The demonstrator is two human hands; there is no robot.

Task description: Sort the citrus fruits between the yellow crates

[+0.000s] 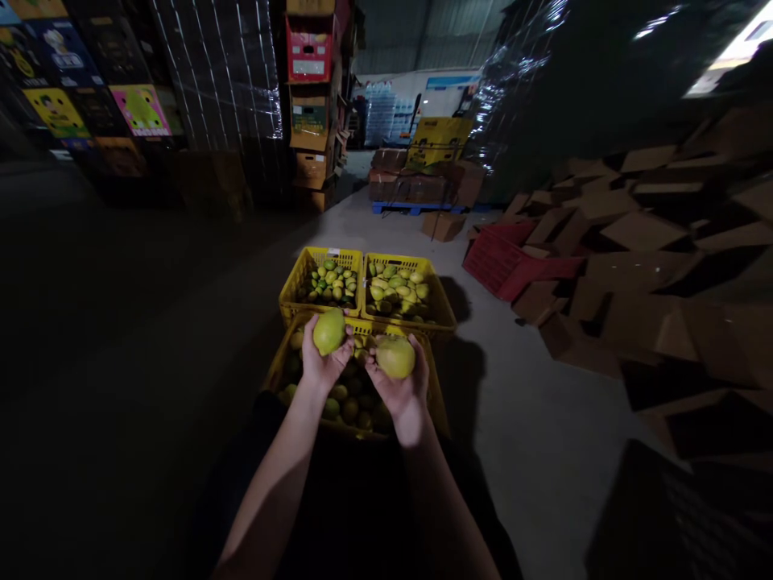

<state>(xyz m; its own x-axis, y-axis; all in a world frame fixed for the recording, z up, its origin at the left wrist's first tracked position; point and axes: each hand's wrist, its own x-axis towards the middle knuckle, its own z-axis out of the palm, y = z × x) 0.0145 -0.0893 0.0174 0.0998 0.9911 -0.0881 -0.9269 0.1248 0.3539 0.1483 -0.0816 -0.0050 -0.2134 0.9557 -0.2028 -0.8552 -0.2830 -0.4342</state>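
Observation:
A yellow-green lemon (329, 332) rests in my left hand (321, 366), its fingers curled round it from below. My right hand (406, 392) holds another lemon (395, 357), paler yellow, with the palm turned up. Both hands are above the near yellow crate (438, 395), in which several more lemons (350, 409) lie in shadow. Just beyond, side by side, stand a left yellow crate (290, 288) of smaller green and yellow lemons (331, 282) and a right yellow crate (444, 310) of larger yellow ones (402, 290).
Flattened and open cardboard boxes (643, 274) are heaped on the right, with a red crate (501, 262) at their edge. Stacked cartons (311, 121) stand at the back. A blue pallet (416, 208) carries boxes behind the crates. Grey floor (519, 403) surrounds them.

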